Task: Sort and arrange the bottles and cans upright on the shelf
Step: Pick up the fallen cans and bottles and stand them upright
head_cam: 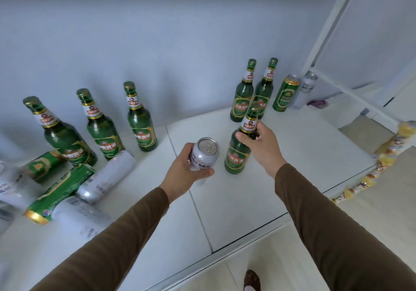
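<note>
My left hand [183, 173] is wrapped around a silver can [204, 153], held upright near the middle of the white shelf [247, 200]. My right hand [262, 143] grips the neck of a green glass bottle [238, 153] standing upright beside the can. Two green bottles [244, 92] [265, 88] stand upright at the back right, with a green can [285, 93] and a silver can [304, 90] upright beside them. Three green bottles [65, 137] [101, 131] [140, 122] stand at the back left.
Several green and silver cans [67, 185] lie on their sides in a heap at the left. A white post and side panel [326, 43] close the shelf's right end. A strip of yellow snack packets [382, 155] hangs past the right edge. The wall runs behind.
</note>
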### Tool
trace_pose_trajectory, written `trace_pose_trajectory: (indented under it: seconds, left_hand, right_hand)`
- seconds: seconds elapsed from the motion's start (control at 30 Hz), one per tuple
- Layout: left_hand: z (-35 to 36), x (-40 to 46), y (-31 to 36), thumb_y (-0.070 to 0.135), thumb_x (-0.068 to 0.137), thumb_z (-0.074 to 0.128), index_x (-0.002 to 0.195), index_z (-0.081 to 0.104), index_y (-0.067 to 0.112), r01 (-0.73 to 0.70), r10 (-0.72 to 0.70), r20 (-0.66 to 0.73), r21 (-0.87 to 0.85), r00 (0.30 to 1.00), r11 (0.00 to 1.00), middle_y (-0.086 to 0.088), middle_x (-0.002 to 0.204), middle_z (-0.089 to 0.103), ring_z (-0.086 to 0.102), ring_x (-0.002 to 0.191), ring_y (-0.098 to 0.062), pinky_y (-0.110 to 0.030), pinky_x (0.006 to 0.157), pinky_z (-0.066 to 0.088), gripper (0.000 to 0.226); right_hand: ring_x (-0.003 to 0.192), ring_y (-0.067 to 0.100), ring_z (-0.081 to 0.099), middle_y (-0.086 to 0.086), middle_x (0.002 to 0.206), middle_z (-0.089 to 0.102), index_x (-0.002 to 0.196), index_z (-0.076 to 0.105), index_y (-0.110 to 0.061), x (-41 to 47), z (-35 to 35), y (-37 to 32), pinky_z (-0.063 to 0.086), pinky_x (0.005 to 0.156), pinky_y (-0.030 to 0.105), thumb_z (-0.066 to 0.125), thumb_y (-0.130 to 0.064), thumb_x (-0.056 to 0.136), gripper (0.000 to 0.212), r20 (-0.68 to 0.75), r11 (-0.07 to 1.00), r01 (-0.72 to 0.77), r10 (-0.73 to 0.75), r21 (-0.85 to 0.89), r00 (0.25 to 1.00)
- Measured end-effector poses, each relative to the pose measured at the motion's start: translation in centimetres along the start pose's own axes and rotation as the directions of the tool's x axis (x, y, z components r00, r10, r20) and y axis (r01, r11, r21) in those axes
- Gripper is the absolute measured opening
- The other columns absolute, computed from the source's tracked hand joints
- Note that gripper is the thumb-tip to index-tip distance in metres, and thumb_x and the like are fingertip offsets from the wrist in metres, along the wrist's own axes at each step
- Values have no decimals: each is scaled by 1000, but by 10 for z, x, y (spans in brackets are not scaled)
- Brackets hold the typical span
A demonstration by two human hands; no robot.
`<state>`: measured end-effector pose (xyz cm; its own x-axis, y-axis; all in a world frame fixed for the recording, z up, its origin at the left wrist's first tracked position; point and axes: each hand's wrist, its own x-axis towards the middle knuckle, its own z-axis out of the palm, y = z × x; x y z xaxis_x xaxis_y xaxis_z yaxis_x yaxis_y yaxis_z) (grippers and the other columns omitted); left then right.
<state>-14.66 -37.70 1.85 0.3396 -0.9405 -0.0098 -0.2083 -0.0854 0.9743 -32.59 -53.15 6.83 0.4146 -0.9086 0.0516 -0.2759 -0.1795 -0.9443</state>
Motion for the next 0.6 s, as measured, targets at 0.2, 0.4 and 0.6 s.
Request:
trace_pose_trajectory:
  seconds: [0.2, 0.4, 0.6]
  left_hand:
    - [84, 51, 19, 17, 73, 88, 118, 54, 25, 48, -53, -128, -49, 990, 998, 12, 107, 67, 62, 94, -5, -14, 79, 49, 56]
    - [139, 92, 39, 15, 75, 86, 120, 52, 24, 78, -96, -249, -82, 964, 994, 11, 110, 66, 63, 95, -5, -16, 77, 52, 57]
    - [156, 128, 44, 14, 75, 86, 117, 52, 23, 107, -134, -317, -103, 939, 989, 12, 105, 67, 63, 85, 1, -18, 73, 53, 55]
  right_hand:
    - [104, 10, 66, -10, 111, 71, 116, 64, -25, 50, -80, 29, 56, 96, 40, 78, -29, 85, 34, 66, 1000, 30, -30, 2, 997]
    - [102, 9, 67, -12, 108, 71, 114, 65, -23, 98, -132, 46, 57, 95, 43, 79, -31, 84, 34, 125, 999, 50, -48, -7, 991]
    - [102, 10, 67, -13, 107, 71, 114, 65, -22, 138, -154, 56, 56, 95, 43, 79, -30, 84, 34, 131, 998, 54, -51, -18, 990]
